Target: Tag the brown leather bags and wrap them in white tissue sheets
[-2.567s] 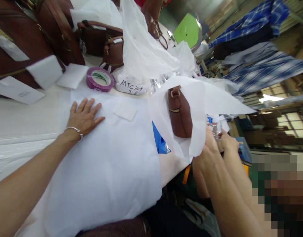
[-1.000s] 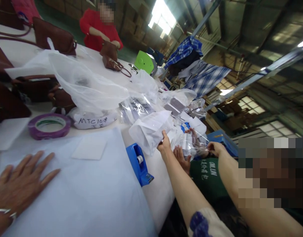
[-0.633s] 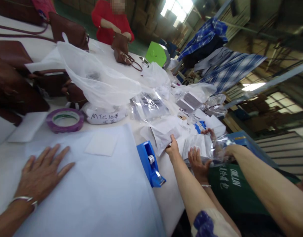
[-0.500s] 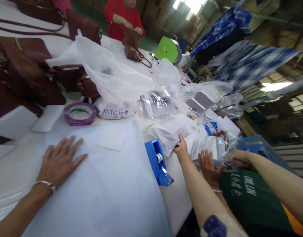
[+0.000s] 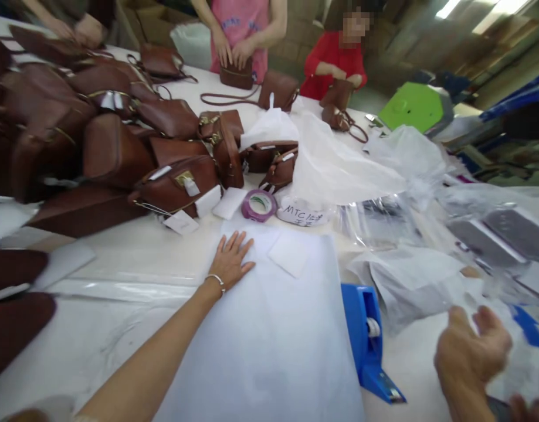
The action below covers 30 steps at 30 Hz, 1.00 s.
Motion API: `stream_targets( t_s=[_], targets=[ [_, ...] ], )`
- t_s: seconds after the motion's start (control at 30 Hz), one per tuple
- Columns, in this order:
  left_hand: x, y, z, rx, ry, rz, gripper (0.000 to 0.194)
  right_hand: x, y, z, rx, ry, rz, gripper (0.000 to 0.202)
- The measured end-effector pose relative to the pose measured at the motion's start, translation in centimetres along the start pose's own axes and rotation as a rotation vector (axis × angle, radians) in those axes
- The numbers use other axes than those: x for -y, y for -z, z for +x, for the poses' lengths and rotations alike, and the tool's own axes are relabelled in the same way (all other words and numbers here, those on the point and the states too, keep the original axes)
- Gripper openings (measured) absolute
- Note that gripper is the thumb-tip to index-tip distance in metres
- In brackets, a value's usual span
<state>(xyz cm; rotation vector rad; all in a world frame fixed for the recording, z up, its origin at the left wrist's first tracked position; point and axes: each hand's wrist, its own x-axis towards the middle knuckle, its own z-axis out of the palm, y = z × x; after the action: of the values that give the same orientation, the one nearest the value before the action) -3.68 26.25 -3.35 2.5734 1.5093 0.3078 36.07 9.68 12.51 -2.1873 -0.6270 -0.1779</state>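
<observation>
My left hand [image 5: 231,258] lies flat near the top edge of a large white sheet [image 5: 269,328], fingers spread and holding nothing. A small white square [image 5: 290,253] rests on the sheet to its right. Just beyond my fingers is a purple tape roll [image 5: 248,214]. Beside the sheet's right edge stands a blue tape dispenser [image 5: 357,328]. At the bottom right corner only blurred fingertips show, seemingly of my right hand [image 5: 531,408]; its grip is hidden. Above them is a co-worker's hand [image 5: 469,346], blurred, with fingers raised.
Brown handbags [image 5: 119,146] crowd the table's left and far side. White paper [image 5: 335,164], clear plastic bags [image 5: 370,220] and grey pieces [image 5: 484,243] cover the right. People handle bags across the table, near a green machine [image 5: 412,108].
The view has swung left, bringing more handbags and people into sight. My left hand stays flat on the sheet. My right hand, earlier on a clear plastic packet, is now mostly out of view.
</observation>
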Motion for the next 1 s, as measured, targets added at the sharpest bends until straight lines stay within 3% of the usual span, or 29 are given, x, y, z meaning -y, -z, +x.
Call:
stream_targets(
  t_s=[0.03, 0.1, 0.2, 0.27, 0.37, 0.5, 0.67, 0.8, 0.9, 1.0],
  targets=[
    [-0.1, 0.0, -0.1, 0.001, -0.001, -0.009, 0.059, 1.5, -0.1, -1.7, 0.025, 0.109, -0.053, 0.056],
    [-0.1, 0.2, -0.1, 0.005, -0.005, -0.03, 0.062, 4.1, -1.6, -5.3, 0.202, 0.433, -0.068, 0.048],
    [0.2, 0.7, 0.1, 0.02, -0.009, -0.063, 0.063, 6.5, -6.9, -9.9, 0.556, 0.83, 0.073, 0.049],
    [0.7, 1.6, 0.2, 0.041, -0.003, -0.073, 0.061, 6.5, -11.3, -11.9, 0.689, 0.876, 0.047, 0.059],
    [1.0, 3.7, -0.8, 0.025, 0.005, -0.045, 0.056, 4.6, -16.6, -13.2, 0.846, 0.836, -0.112, 0.062],
    [-0.6, 5.4, -5.5, -0.03, -0.091, -0.018, 0.063, 2.1, -19.3, -13.5, 0.837, 0.859, -0.122, 0.054],
    [-3.0, 2.9, -11.5, 0.127, -0.295, -0.109, 0.076, 3.7, -18.0, -12.9, 0.863, 0.94, -0.096, 0.041],
    [-2.7, 1.6, -12.4, 0.221, -0.292, -0.113, 0.076, 6.1, -15.7, -11.1, 0.85, 0.864, -0.128, 0.037],
    [-2.3, 2.0, -11.8, 0.226, -0.271, -0.07, 0.075, 6.4, -12.3, -9.8, 0.75, 0.783, -0.146, 0.039],
    [-1.8, 2.5, -11.7, 0.203, -0.255, -0.052, 0.075, 5.3, -7.1, -11.5, 0.605, 0.821, -0.03, 0.038]
  ],
)
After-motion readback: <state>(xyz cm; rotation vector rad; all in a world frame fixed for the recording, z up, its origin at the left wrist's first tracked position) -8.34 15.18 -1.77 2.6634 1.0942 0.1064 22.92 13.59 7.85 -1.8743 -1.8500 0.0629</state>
